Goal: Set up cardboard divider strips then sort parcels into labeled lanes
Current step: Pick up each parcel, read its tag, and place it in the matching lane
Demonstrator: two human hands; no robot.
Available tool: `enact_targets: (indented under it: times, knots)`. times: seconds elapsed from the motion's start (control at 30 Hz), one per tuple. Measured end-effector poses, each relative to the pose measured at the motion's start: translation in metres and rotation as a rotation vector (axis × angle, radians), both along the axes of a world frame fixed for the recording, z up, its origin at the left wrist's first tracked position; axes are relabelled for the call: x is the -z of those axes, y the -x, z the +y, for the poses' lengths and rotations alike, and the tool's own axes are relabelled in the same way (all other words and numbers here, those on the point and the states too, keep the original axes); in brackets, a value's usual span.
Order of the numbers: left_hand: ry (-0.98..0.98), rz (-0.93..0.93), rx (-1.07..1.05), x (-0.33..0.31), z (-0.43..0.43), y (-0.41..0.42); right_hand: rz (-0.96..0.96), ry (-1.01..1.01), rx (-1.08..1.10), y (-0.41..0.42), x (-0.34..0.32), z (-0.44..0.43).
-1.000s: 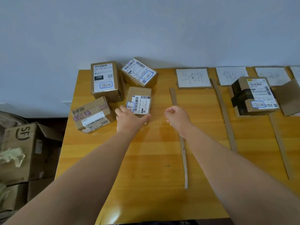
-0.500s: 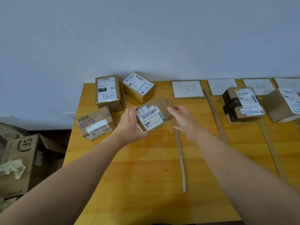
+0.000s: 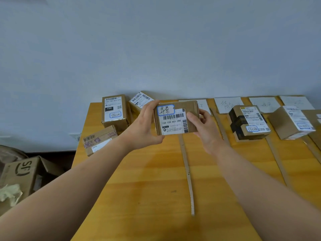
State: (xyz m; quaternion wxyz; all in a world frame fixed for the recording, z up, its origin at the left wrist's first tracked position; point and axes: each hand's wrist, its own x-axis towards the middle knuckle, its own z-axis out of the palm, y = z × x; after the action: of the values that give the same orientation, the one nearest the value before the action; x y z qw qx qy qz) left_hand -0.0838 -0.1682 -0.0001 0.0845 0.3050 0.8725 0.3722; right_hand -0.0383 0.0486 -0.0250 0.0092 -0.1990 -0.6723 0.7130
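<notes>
A small cardboard parcel (image 3: 175, 117) with a barcode label and a blue-framed handwritten tag is lifted above the wooden table (image 3: 147, 188), its label facing me. My left hand (image 3: 144, 127) grips its left side and my right hand (image 3: 205, 129) grips its right side. Three more parcels lie at the table's back left: an upright one (image 3: 114, 110), one against the wall (image 3: 139, 100) and a low one (image 3: 99, 140). Cardboard divider strips (image 3: 187, 173) (image 3: 278, 159) run front to back. White lane labels (image 3: 227, 104) (image 3: 262, 103) lie along the wall.
Two sorted parcels sit in lanes to the right, one taped in black (image 3: 248, 122) and one with a white label (image 3: 291, 122). On the floor at left stands an open carton (image 3: 20, 173) with crumpled paper (image 3: 10, 193). The wall rises right behind the table.
My left hand picked the small parcel off the table and raised it. My right hand came in and took its right side. The view tilted upward.
</notes>
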Motion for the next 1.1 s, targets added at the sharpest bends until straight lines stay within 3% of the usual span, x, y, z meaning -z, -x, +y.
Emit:
enact_targets:
  times: [0.5, 0.63, 0.73, 1.1]
  knots:
    - [-0.081, -0.206, -0.029, 0.001, 0.0, -0.001, 0.032, -0.024, 0.074, -0.005, 0.006, 0.0]
    - [-0.168, -0.267, -0.127, -0.002, 0.005, -0.005, 0.024, -0.021, 0.08, -0.007, 0.008, 0.001]
    - [-0.226, -0.391, -0.233, 0.001, 0.009, -0.002, 0.021, 0.018, 0.087, -0.011, 0.01, 0.001]
    - [-0.328, -0.86, -0.285, 0.04, 0.048, -0.009, -0.127, 0.033, 0.112, -0.04, 0.042, 0.03]
